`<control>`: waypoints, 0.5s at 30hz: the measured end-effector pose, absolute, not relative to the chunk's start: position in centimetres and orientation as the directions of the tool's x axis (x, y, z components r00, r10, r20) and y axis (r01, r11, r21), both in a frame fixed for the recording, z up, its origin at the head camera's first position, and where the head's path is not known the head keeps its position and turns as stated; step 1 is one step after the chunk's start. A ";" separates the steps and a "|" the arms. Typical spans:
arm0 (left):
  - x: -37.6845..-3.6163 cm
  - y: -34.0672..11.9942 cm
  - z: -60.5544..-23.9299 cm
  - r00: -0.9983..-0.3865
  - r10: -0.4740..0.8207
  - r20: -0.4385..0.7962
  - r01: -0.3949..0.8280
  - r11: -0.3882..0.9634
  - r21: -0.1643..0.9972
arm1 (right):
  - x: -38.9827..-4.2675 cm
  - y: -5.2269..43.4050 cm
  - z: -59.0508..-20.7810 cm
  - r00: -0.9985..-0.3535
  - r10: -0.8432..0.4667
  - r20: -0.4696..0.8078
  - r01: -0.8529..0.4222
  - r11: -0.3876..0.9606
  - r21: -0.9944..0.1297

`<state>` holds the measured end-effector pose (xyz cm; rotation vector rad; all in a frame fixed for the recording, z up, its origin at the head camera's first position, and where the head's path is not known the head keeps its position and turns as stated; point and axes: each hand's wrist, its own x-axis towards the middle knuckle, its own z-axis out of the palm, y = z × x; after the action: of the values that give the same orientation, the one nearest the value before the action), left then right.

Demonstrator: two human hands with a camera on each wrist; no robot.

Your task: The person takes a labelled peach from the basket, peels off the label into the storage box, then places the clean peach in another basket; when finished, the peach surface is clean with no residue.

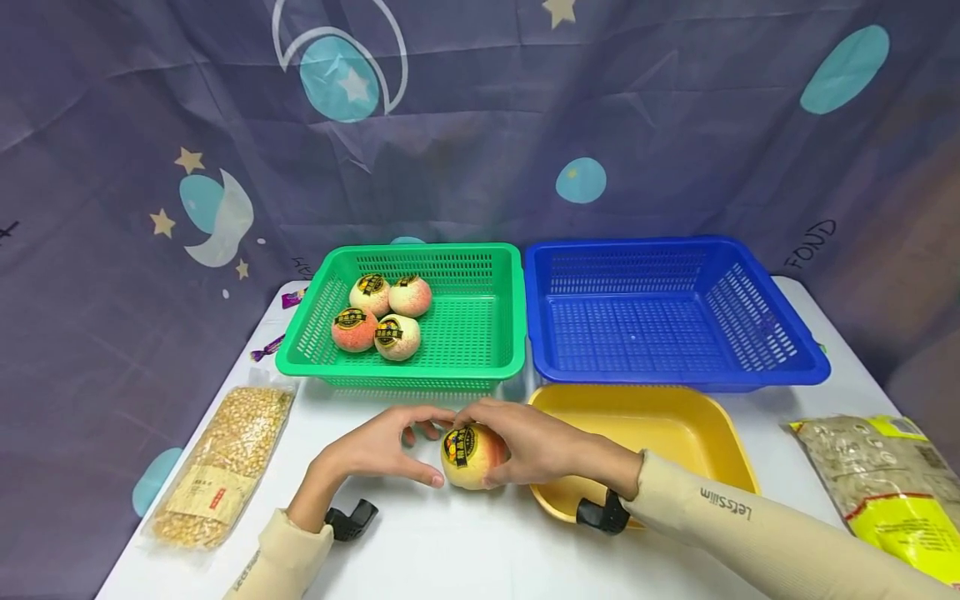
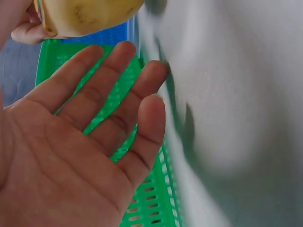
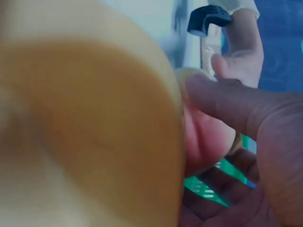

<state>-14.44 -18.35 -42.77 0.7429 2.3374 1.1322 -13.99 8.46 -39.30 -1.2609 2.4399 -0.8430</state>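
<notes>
right hand is clasping a stickered peach on the bench
left hand is lying flat-fingered beside it, so the round fruit is risking a roll toward the yellow tray.

Place: staged tabletop recording set
Backdrop: purple moon-and-star fabric curtain
Surface: white table with plastic sorting baskets
</notes>
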 end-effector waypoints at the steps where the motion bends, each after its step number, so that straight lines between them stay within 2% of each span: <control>1: -14.4 -18.2 -42.9 -0.761 0.630 -0.155 0.269 0.524 0.808 | -13.9 8.5 -39.2 -0.586 -0.810 0.023 -0.657 0.458 -0.598; 9: -14.0 -16.5 -43.7 -0.754 0.643 -0.135 0.303 0.522 0.797 | -13.3 9.3 -38.4 -0.595 -0.803 0.032 -0.702 0.500 -0.508; 15: -13.9 -15.3 -44.3 -0.738 0.665 -0.110 0.318 0.488 0.813 | -13.4 10.1 -38.1 -0.596 -0.802 0.048 -0.683 0.474 -0.556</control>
<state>-13.88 -15.27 -44.32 0.8173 2.3246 1.1444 -13.40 10.15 -38.08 -1.2808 2.5022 -0.7944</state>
